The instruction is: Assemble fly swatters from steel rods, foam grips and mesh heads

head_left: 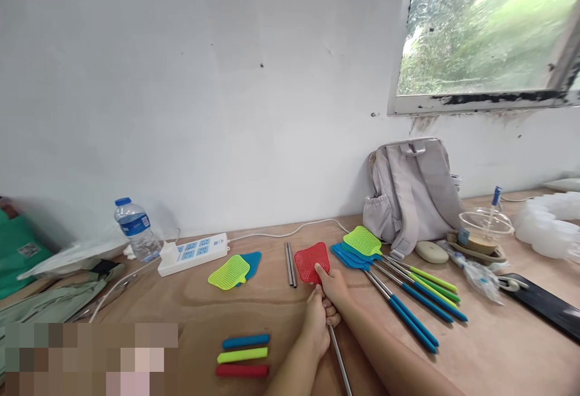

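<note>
A red fly swatter head (310, 261) lies on the wooden table (190, 305), joined to a metal rod (339, 364) that runs toward me. My right hand (334, 287) pinches the base of the red head, its index finger resting on the mesh. My left hand (317, 323) is wrapped around the rod just behind it. Three loose handle grips lie left of my arms: blue (245, 341), green (242, 355), red (241, 370). Two bare metal rods (290, 263) lie left of the red head.
Loose green (229, 272) and blue (252, 261) swatter heads lie near a white power strip (193, 253). Several assembled swatters (399, 284) fan out on the right. A water bottle (136, 229), grey backpack (412, 194), plastic cup (484, 224) and black tablet (546, 302) stand around.
</note>
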Tool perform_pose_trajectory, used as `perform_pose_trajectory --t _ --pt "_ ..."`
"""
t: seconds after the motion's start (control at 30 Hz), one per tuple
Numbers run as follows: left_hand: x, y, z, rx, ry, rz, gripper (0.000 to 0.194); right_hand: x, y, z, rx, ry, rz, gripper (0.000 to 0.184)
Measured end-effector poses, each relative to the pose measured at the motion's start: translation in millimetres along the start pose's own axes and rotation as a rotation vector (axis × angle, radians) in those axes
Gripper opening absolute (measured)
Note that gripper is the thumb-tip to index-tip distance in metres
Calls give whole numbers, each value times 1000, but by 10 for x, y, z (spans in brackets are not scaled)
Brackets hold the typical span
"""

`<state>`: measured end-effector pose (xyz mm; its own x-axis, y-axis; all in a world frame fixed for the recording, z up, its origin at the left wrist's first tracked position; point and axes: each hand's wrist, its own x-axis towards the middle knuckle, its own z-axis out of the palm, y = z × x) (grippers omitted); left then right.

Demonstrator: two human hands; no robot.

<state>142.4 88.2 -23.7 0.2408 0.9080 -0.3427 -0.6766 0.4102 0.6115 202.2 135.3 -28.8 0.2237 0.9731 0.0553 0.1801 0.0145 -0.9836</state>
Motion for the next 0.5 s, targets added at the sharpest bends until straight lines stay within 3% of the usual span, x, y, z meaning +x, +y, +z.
perform_pose_trajectory --t 0.5 --pt "97 -3 -75 -53 -55 -36 39 108 38 45 -4 -32 92 45"
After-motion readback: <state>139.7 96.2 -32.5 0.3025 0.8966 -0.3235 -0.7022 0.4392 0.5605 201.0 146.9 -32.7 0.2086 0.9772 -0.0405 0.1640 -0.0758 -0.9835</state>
